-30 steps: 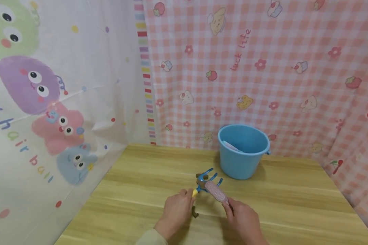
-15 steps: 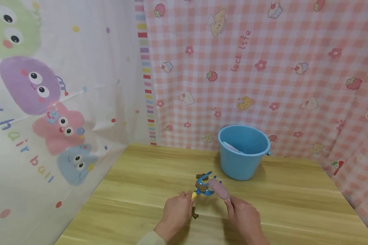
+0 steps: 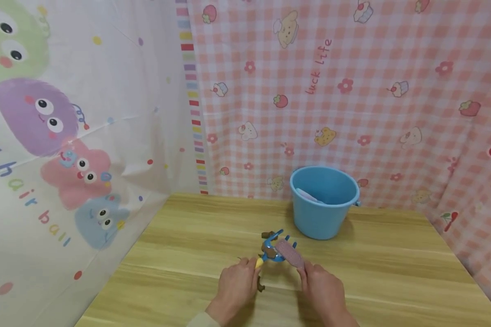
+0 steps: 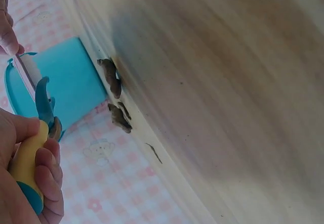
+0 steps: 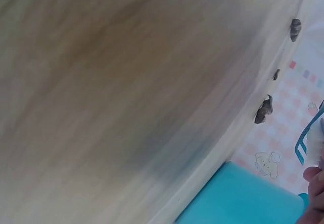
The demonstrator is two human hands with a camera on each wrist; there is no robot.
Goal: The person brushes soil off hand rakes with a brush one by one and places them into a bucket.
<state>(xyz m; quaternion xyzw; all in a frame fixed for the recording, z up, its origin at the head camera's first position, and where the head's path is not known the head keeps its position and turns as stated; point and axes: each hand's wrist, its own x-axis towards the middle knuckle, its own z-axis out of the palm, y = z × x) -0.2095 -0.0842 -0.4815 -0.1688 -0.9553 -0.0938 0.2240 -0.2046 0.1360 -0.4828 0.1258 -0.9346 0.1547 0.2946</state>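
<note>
In the head view my left hand (image 3: pixel 237 282) grips a small hand rake (image 3: pixel 275 258) by its yellow handle. The blue tines are raised above the table, and a brown lump (image 3: pixel 268 250) sits at the rake's head. My right hand (image 3: pixel 325 286) holds a mauve-pink brush (image 3: pixel 291 254) by its handle. Its head lies over the tines; white bristles (image 4: pixel 31 69) show edge-on against the rake in the left wrist view. Just beyond the rake lies a brown piece (image 3: pixel 266 235); a curved brown piece (image 3: pixel 261 286) is beside my left hand.
A blue bucket (image 3: pixel 321 220) stands at the back of the wood-patterned table (image 3: pixel 180 236), with a pale pinkish object (image 3: pixel 307 195) inside. A thin dark scrap (image 4: pixel 153 153) lies near the brown pieces. Printed cloths hang behind and to the left.
The rake's tines have tilted and dropped a little. The brush head has shifted outward along the tines, then slightly back toward the left hand. The bucket has stayed put.
</note>
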